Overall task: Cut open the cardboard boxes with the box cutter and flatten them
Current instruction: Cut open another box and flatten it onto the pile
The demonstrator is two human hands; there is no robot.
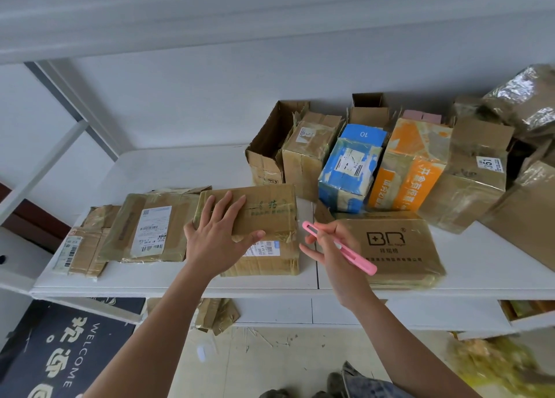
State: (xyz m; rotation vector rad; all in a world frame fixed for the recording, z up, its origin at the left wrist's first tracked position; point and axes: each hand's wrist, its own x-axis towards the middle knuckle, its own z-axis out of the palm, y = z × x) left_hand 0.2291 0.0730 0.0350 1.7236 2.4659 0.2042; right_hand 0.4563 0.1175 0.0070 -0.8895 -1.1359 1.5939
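A brown taped cardboard box (267,208) with green print lies on the white table (180,169), on top of a flatter box with a shipping label (270,256). My left hand (220,235) rests flat on its top with fingers spread. To the right, my right hand (330,247) holds a pink box cutter (339,247) pen-like, its tip pointing up-left near the box's right edge. Under that hand lies a flat brown box printed BR (399,247).
Flattened taped boxes (147,229) lie at the left. Behind stand an open brown box (270,145), a blue box (348,172), an orange box (411,169) and several taped brown boxes (477,172). Below, a dark welcome mat (60,355) and cardboard scraps lie on the floor.
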